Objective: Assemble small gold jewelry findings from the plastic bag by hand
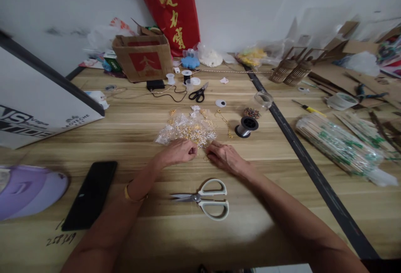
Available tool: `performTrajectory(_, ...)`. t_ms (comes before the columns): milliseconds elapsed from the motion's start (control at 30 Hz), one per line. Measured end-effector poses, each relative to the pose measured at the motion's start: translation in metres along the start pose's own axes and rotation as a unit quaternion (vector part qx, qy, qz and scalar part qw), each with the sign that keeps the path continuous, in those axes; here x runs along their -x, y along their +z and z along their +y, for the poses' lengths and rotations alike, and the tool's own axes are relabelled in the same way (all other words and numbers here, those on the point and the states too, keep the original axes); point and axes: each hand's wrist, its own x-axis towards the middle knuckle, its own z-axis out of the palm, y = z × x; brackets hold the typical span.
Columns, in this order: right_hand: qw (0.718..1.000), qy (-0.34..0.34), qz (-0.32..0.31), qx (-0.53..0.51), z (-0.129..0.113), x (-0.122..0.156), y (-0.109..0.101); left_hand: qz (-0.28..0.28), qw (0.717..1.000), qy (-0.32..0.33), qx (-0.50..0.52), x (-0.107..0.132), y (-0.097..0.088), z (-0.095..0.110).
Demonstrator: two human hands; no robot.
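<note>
Both hands rest close together at the near edge of a pile of small gold and silver jewelry findings (196, 133), partly in clear plastic bags (163, 135). My left hand (179, 151) is closed, its fingers curled inward; whatever it pinches is hidden. My right hand (224, 156) is also closed, with fingertips down by the table and a thin gold loop (206, 158) beside them. I cannot make out what it grips. Nearer me lie scissors with pale handles (200, 198), blades pointing left. A gold chain (224, 121) lies beyond my right hand, beside a spool of silver wire (247, 127).
Black scissors (198, 93) and a tipped jar of beads (252, 112) lie farther back. On the left are a black phone (90, 195) and a purple container (28, 191). Bagged sticks (338, 143) lie right, past a dark strip (300, 151). A paper bag (142, 57) stands behind.
</note>
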Motion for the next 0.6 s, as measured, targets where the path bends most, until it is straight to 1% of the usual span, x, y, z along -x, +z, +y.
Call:
performTrajectory(167,0.999,-0.008,0.024,0.033,-0.0027,-0.0014,0.007,0.005,1.0,0.001,0.006,0.0008,-0.0014,0.0001)
performTrajectory(367,0.998,-0.009,0.011,0.055,-0.0031,-0.0018,0.007,0.005,1.0,-0.006,0.006,0.0011,-0.0013,0.0006)
performTrajectory(533,1.0,-0.013,0.025,0.005,-0.003,-0.0004,0.0082,0.065,0.997,-0.003,0.048,0.0003,0.0024,-0.0003)
performTrajectory(600,0.999,-0.012,0.032,-0.023,-0.0032,0.0004,0.0082,0.065,0.996,0.003,0.06,-0.0002,0.0033,-0.0013)
